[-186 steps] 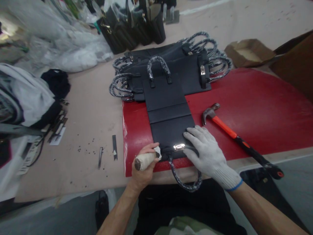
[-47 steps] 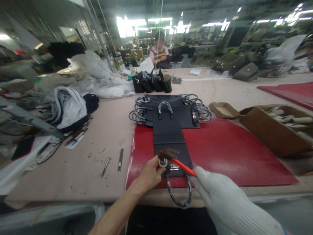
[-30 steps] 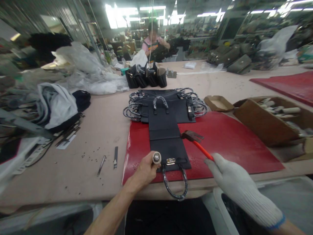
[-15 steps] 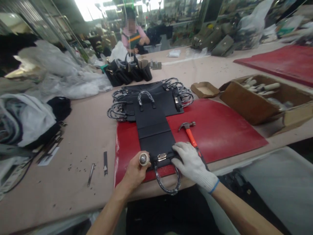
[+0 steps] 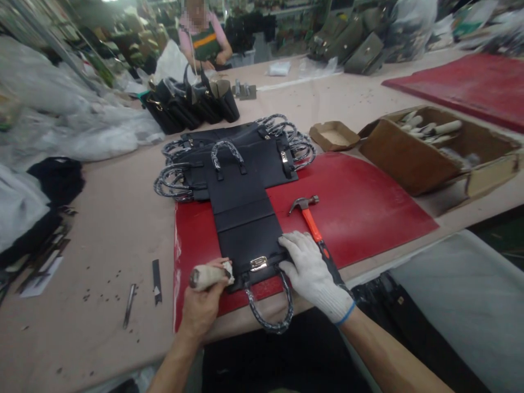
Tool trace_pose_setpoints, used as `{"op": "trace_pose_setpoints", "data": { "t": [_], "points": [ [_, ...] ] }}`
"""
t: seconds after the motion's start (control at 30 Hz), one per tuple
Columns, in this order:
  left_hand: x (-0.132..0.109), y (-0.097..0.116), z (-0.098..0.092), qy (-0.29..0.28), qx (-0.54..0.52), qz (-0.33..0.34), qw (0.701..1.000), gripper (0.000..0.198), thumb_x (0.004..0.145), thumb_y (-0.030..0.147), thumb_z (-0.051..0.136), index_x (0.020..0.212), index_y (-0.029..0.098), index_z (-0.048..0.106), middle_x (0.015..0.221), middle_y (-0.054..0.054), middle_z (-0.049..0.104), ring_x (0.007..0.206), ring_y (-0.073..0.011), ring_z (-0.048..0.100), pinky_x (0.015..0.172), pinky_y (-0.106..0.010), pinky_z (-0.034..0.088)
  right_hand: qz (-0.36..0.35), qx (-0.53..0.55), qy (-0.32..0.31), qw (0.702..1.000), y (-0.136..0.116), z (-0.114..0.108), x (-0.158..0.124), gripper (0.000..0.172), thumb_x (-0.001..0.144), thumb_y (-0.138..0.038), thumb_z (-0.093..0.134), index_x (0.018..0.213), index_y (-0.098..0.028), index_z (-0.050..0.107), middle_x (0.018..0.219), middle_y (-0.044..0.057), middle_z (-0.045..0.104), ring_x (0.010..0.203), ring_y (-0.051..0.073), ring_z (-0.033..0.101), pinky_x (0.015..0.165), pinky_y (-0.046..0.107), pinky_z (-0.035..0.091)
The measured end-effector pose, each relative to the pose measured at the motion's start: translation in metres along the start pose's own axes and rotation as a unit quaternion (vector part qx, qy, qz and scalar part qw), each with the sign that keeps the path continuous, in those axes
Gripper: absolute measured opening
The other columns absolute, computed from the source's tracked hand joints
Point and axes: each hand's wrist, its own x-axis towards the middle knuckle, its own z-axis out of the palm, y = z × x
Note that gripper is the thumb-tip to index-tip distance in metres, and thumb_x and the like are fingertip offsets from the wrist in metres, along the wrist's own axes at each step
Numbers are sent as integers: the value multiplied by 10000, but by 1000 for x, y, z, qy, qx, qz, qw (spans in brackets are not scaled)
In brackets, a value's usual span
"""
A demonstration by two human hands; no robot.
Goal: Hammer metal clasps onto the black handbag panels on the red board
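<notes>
Black bag body (image 5: 245,218) lies flat, near end on red mat (image 5: 347,202), far end over stacked bag pieces (image 5: 268,161), all on bench (image 5: 110,202). Handle (image 5: 279,326) at near end, shiny wrapping, loops past the bench edge. Left hand (image 5: 200,308), bare: fingers closed round tape-wrapped tool (image 5: 207,277) at the body's near left corner; tool tip hidden. Right hand (image 5: 309,270), white knit glove: fingers spread loosely, resting on near right side of the body, nothing gripped. Claw hammer (image 5: 313,224), orange and black handle, just beside the glove.

Containers: cardboard box (image 5: 413,158), right, open top, flap out; holds whitish rod-like pieces (image 5: 446,129), too blurred to name. Shallow cardboard tray (image 5: 341,144) near its left side. Pale bin (image 5: 470,295) below bench edge, lower right, black pieces (image 5: 409,305) in it. Upright black bags (image 5: 192,109) behind the stack, clear plastic at some tops.

Labels: metal clasp plate (image 5: 258,264) on the body, any marking too small to read. White card (image 5: 41,278) at left, dark marks unreadable.

Metal rod (image 5: 130,307) and flat dark strip (image 5: 156,281) left of mat. Co-worker (image 5: 207,41) across bench, pink sleeves, orange-striped apron.
</notes>
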Motion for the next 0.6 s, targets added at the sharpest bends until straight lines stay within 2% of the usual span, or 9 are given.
{"op": "trace_pose_setpoints", "data": {
  "t": [0.07, 0.17, 0.23, 0.37, 0.43, 0.57, 0.6],
  "points": [
    [2, 0, -3, 29, 8, -20, 999, 124, 923, 263, 662, 1024, 193, 682, 1141, -108, 758, 1060, -262, 742, 965, -423, 621, 0, 1, -14, 1000, 0, 0, -1, 497, 859, -167, 615, 1354, -200, 599, 1402, 112, 595, 1355, 364, 466, 1212, 644, 281],
    [5, 1, -7, -44, 26, 32, 998, 145, 889, 240, 698, 1029, 200, 696, 1214, -111, 737, 1127, -272, 721, 1009, -426, 606, 2, 9, -29, 1000, 0, -3, -1, 527, 838, -157, 642, 1361, -206, 597, 1415, 95, 593, 1374, 356, 445, 1226, 628, 255],
    [6, 2, -8, -67, 26, 37, 997, 153, 888, 241, 701, 1035, 202, 693, 1229, -113, 727, 1124, -273, 722, 1011, -430, 608, 6, 12, -31, 999, 0, -4, 0, 542, 826, -148, 662, 1361, -200, 596, 1410, 95, 596, 1376, 351, 441, 1233, 616, 242],
    [5, 1, -9, -2, 1, -30, 1000, 147, 942, 293, 659, 1048, 192, 668, 1175, -114, 731, 1069, -271, 742, 965, -437, 632, 6, 17, -41, 999, 0, -4, 0, 566, 806, -136, 692, 1360, -202, 593, 1414, 89, 594, 1374, 348, 441, 1239, 614, 210],
    [3, 0, -9, 6, -2, -34, 999, 145, 946, 299, 658, 1039, 188, 669, 1181, -115, 725, 1066, -270, 743, 966, -435, 633, 5, 19, -41, 999, 0, -3, -1, 572, 800, -130, 696, 1357, -212, 593, 1416, 82, 594, 1370, 342, 447, 1240, 611, 202],
    [2, 0, -9, -78, 22, 16, 997, 178, 863, 271, 750, 1018, 196, 706, 1262, -124, 703, 1160, -294, 705, 1021, -439, 606, 5, 20, -36, 999, 0, -3, -1, 576, 795, -127, 699, 1354, -213, 595, 1418, 81, 594, 1371, 337, 447, 1245, 603, 200],
    [3, -1, -9, -76, 9, 7, 997, 192, 852, 279, 768, 1015, 196, 709, 1262, -123, 703, 1157, -300, 706, 1018, -447, 608, 5, 20, -36, 999, 0, -3, -1, 574, 797, -128, 697, 1355, -213, 595, 1417, 82, 594, 1371, 338, 448, 1245, 602, 202]
  ]
}}
